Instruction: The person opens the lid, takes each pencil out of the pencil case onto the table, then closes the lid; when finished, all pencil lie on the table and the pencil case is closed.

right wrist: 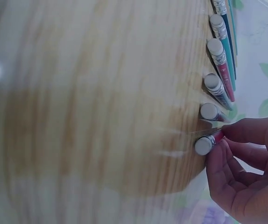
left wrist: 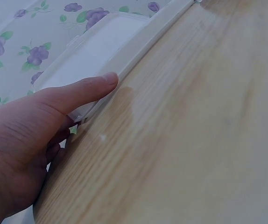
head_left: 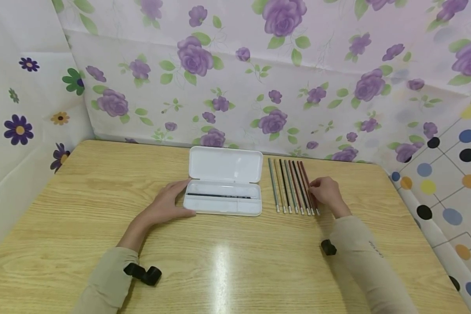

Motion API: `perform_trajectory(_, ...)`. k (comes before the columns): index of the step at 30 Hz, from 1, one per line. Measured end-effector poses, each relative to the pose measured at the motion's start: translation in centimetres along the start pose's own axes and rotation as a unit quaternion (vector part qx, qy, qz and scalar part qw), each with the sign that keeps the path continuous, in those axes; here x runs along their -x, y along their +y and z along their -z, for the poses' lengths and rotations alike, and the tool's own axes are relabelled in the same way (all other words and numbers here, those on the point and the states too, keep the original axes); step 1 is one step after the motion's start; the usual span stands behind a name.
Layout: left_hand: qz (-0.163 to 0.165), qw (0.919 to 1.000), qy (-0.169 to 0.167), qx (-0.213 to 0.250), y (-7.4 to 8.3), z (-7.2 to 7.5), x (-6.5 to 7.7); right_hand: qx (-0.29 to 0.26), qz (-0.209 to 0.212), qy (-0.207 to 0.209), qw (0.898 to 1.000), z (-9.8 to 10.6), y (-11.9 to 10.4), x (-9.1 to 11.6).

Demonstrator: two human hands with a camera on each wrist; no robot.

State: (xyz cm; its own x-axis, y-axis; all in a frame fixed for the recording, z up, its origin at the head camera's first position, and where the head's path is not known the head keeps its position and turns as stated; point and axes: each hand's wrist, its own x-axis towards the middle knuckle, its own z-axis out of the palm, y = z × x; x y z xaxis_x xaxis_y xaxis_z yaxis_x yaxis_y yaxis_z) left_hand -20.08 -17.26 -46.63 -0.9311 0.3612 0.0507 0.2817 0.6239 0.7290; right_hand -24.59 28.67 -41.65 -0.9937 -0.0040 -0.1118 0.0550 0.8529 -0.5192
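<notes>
A white pencil case (head_left: 211, 206) lies open on the table, its lid (head_left: 225, 164) folded back toward the wall. One black pencil (head_left: 208, 195) lies lengthwise inside it. My left hand (head_left: 166, 204) spans the case's left end, thumb at the front edge and fingers at the back corner; the left wrist view shows the thumb against the side wall, with other fingers partly hidden. To the right of the case, several pencils (head_left: 286, 185) lie in a row, eraser ends toward me. My right hand (head_left: 326, 190) pinches the red pencil (right wrist: 217, 136) at the row's right end between thumb and fingers.
The wood-grain table (head_left: 227, 261) meets a flower-printed cloth wall (head_left: 235, 104) just behind the case and pencils. Patterned sheets also stand on the left and right sides. A black wrist device (head_left: 143, 274) sits on the left sleeve, another black device (head_left: 328, 247) on the right.
</notes>
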Motion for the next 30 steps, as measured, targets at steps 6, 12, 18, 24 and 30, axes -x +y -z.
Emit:
perform_trajectory(6, -0.001, 1.0000, 0.001, -0.001, 0.1, 0.1, 0.0, 0.003, -0.006, -0.003, 1.000, 0.0, -0.1, -0.1)
perform_trajectory(12, -0.002, 1.0000, 0.001, 0.001, 0.2, 0.1, 0.1, 0.000, -0.010, -0.013, 1.000, 0.1, -0.1, -0.1)
perform_trajectory(18, -0.005, 1.0000, 0.003, 0.004, 0.2, 0.0, 0.1, 0.013, 0.000, -0.010, 1.000, 0.7, -0.5, 0.0)
perform_trajectory(24, -0.005, 1.0000, 0.003, 0.004, 0.0, 0.0, 0.0, 0.029, 0.042, 0.026, 0.998, 0.6, -2.5, 0.0)
perform_trajectory(30, -0.006, 1.0000, 0.003, 0.002, 0.0, 0.0, 0.0, 0.007, 0.114, 0.011, 0.993, -0.5, -5.4, 0.3)
